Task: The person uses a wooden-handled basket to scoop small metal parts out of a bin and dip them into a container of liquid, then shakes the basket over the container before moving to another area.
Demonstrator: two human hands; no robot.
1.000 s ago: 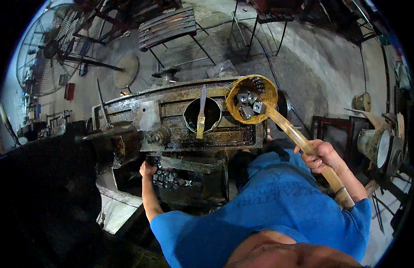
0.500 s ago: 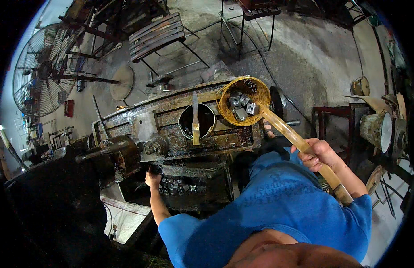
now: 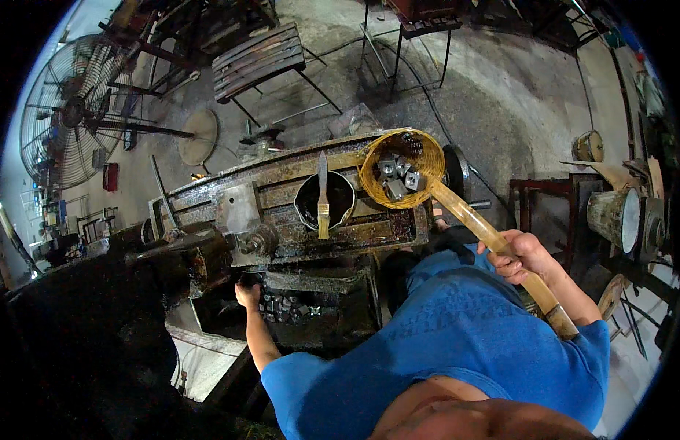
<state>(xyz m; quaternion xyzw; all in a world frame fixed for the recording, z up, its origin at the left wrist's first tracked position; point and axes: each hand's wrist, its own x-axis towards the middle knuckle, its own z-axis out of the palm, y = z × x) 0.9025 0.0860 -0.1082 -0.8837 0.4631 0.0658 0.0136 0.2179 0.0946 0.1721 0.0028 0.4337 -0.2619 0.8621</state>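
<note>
My right hand (image 3: 522, 256) grips the bamboo handle of a long woven strainer ladle (image 3: 402, 170). Its basket holds several small grey metal blocks and rests over the right end of an oily machine table (image 3: 281, 220). My left hand (image 3: 248, 294) reaches down under that table, its fingers closed at the edge of a dark tray of more metal parts (image 3: 292, 312); whether it holds one I cannot tell. A black bowl of dark liquid (image 3: 324, 202) sits on the table with a flat brush (image 3: 323, 198) laid across it.
A big standing fan (image 3: 68, 110) is at the far left. A slatted folding chair (image 3: 259, 59) and a metal stool frame (image 3: 409, 44) stand on the concrete floor beyond the machine. Drums and a dark frame (image 3: 615, 213) crowd the right. A dark machine body (image 3: 83, 323) fills the lower left.
The strainer basket has shifted slightly left over the table's right end, with the view tilting. My left hand stays low at the tray under the table.
</note>
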